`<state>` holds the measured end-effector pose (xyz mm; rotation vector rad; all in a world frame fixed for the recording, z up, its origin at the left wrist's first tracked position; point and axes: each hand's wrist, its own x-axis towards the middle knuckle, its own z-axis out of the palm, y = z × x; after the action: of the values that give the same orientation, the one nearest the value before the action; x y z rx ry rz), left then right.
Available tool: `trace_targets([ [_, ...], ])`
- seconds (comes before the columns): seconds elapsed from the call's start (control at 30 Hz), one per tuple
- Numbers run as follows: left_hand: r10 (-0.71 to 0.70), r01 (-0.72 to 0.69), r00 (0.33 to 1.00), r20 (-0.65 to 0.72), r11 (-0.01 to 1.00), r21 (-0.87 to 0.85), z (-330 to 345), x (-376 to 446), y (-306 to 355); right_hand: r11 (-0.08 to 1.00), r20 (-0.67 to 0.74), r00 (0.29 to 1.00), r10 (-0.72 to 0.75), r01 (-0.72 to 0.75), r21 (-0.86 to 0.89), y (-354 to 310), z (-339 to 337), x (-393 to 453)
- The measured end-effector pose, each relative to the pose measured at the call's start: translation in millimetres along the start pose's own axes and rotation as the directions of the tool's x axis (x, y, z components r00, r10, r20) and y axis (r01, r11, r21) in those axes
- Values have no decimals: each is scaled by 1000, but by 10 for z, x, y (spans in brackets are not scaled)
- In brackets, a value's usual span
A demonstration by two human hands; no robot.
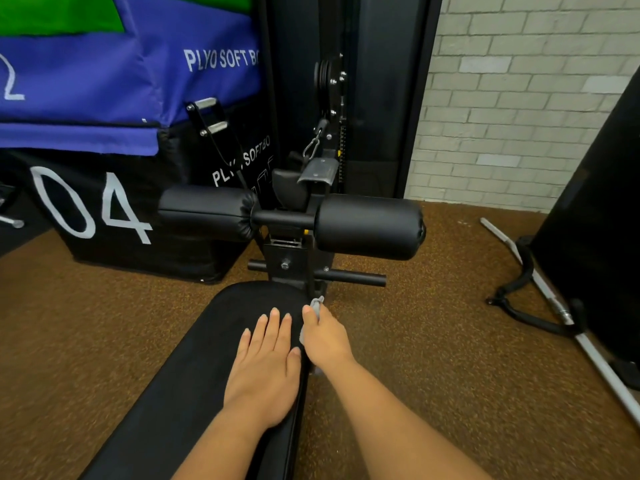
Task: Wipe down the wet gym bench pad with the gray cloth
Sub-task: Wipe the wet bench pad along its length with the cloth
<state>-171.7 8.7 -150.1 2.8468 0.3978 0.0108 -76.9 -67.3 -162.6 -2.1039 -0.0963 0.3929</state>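
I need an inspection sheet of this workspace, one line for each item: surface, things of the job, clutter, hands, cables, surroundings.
Surface: black bench pad, running away from the camera; wetness cannot be told.
Job's things: gray cloth, bunched at the pad's right edge, mostly hidden under the right hand.
Clutter: metal bar with a black strap on the floor at right.
Hands: left hand flat on the pad, fingers spread; right hand closed on the cloth.
Cables: machine cable with a carabiner hanging behind the roller pads.
Surroundings: brown speckled floor, white brick wall, stacked plyo boxes at left.
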Motion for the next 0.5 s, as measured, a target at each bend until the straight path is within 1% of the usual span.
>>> trace_targets([
  [0.2,-11,12,1000,12,998,-58,-26,259,12,998,17,1000,-11,12,-67,65,-114,-43],
  [0.27,-10,10,1000,-4,998,-66,-23,287,4,993,18,999,-38,39,-108,128,-143,-57],
  [0.37,-4,2,1000,-17,998,-67,-27,280,-11,981,73,994,-78,90,-170,211,-290,-100],
  [0.43,-2,1,1000,-9,997,-80,-19,280,-24,982,105,988,-114,128,-138,221,-450,-171],
  [0.5,-6,6,1000,5,997,-79,-19,285,-29,979,73,979,-189,194,-66,168,-604,-253],
])
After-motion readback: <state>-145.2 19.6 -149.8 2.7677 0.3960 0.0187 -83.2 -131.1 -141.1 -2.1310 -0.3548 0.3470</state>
